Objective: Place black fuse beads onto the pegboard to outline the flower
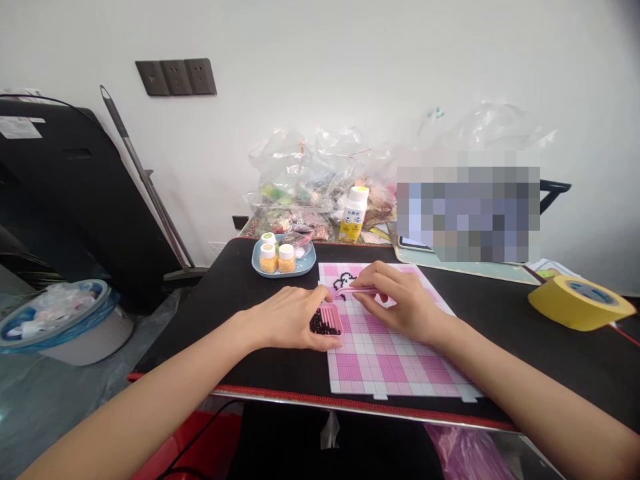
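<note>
A pink and white checked pegboard (pixel 395 353) lies on the black table (pixel 550 353), with a few black beads (pixel 344 278) set near its far left corner. My left hand (pixel 290 319) is closed on a small pink scoop tray (pixel 331 315) filled with black beads (pixel 324 325), at the board's left edge. My right hand (pixel 400 300) rests on the board and pinches pink tweezers (pixel 356 291), whose tip points left toward the tray.
A blue dish (pixel 305 267) holds three small jars (pixel 278 257) behind the board. A yellow tape roll (pixel 580 303) sits at the right. Plastic bags (pixel 320 180) and a white bottle (pixel 354 213) stand by the wall. A lined bin (pixel 60 320) is left of the table.
</note>
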Tool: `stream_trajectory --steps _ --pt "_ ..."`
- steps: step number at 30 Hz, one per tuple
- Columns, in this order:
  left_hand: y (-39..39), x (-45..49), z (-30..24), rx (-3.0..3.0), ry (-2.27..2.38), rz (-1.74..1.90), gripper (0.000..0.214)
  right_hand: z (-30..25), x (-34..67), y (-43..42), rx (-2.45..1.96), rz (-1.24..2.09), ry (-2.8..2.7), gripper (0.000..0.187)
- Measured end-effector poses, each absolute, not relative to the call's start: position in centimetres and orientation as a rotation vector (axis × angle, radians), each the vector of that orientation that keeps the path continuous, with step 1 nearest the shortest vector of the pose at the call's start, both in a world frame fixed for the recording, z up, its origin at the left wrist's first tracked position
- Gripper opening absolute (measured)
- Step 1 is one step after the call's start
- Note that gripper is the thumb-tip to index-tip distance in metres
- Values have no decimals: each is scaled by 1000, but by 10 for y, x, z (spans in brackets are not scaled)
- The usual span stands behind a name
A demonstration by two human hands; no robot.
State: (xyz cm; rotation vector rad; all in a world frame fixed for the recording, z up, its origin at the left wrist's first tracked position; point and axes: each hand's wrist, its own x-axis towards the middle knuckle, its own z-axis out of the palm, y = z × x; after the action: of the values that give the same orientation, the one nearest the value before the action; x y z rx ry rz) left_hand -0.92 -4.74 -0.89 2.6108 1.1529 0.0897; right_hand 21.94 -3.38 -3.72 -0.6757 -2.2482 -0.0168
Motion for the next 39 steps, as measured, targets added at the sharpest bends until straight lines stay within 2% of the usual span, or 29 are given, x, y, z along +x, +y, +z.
stream_trajectory --steps 10,39 --pt "-48 -8 -8 2658 1142 72 53 -38 214 -40 -584 116 -2471 15" --pt "-48 -8 -9 2672 1117 84 52 -35 214 -41 -591 147 -2508 15"
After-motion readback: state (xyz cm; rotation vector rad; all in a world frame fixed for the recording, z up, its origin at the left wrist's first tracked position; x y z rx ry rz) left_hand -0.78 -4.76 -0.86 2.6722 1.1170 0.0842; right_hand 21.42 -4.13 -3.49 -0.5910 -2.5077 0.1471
